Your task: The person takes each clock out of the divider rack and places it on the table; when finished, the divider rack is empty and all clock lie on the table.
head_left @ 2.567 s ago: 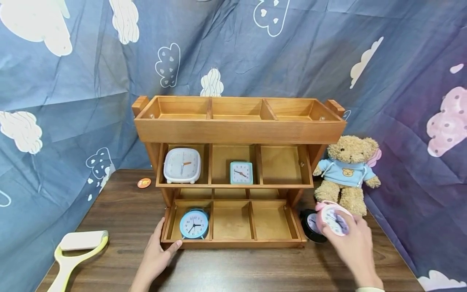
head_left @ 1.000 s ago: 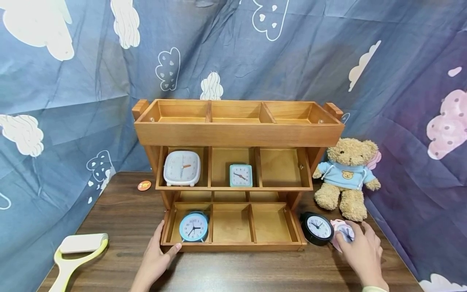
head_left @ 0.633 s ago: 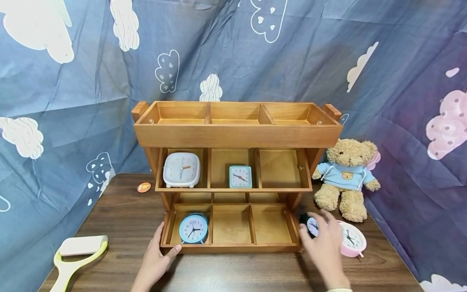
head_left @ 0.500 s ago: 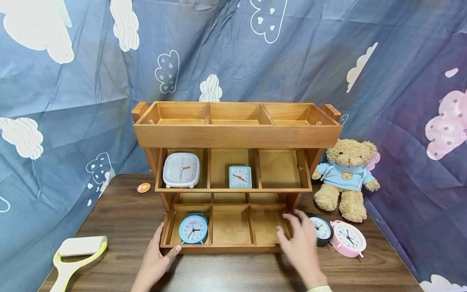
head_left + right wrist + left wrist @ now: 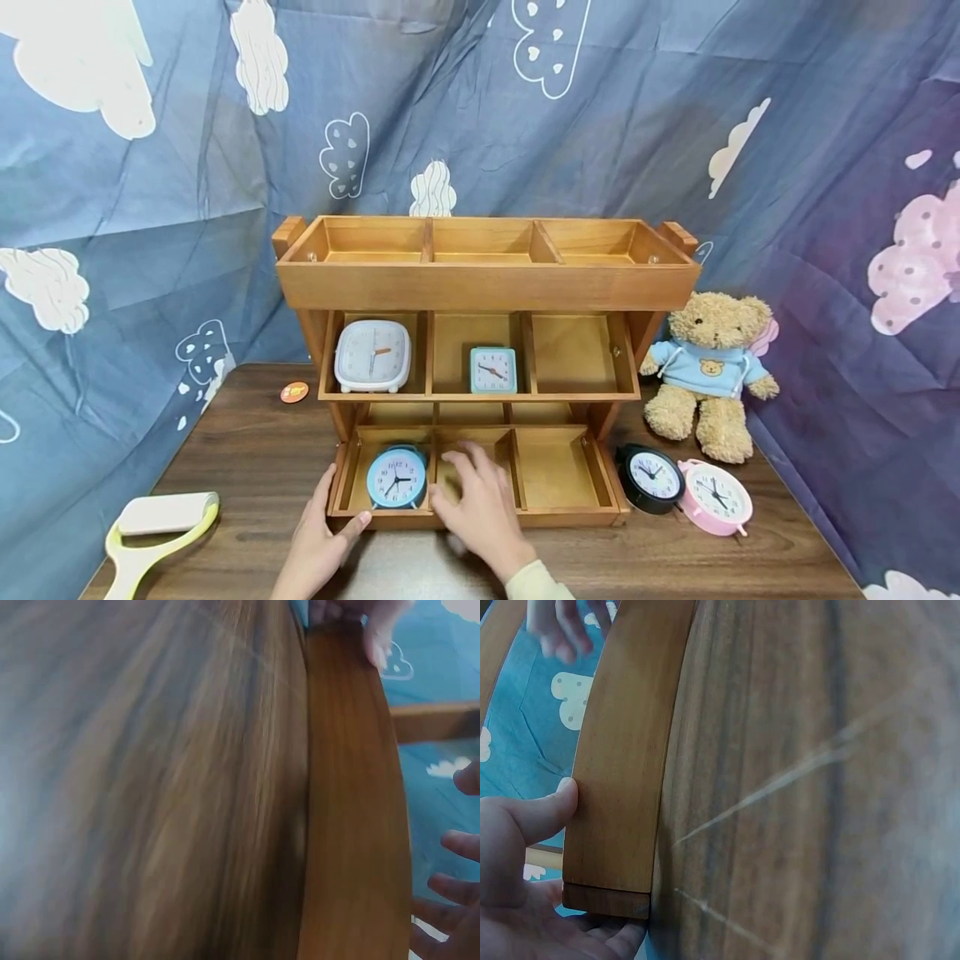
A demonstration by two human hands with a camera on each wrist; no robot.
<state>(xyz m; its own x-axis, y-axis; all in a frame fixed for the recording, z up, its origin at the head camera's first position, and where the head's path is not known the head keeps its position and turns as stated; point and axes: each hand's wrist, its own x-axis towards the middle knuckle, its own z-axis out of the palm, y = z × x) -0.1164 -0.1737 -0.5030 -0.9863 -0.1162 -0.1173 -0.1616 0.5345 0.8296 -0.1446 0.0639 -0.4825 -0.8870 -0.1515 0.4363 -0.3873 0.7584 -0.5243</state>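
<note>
My left hand [image 5: 318, 533] grips the front left corner of the three-tier wooden rack [image 5: 487, 287], its thumb on the front edge of the bottom tray, as the left wrist view also shows. Over that tray's middle compartment hovers my right hand [image 5: 480, 504], slightly blurred, fingers apart and holding nothing. Just left of it, a blue alarm clock [image 5: 396, 478] stands in the left compartment. On the middle tier are a white clock [image 5: 372, 357] at left and a small teal square clock [image 5: 492, 370] in the centre. The right wrist view shows the spread right fingers beside the tray's front board.
A black alarm clock [image 5: 651, 479] and a pink alarm clock [image 5: 716, 497] lie on the table right of the rack. Behind them sits a teddy bear [image 5: 708, 375]. A lint roller [image 5: 161, 533] and a round orange sticker [image 5: 294, 392] are at left.
My right hand set the pink clock down beside the black one, let go, and moved left across the rack to the middle compartment. The left hand stays on the corner.
</note>
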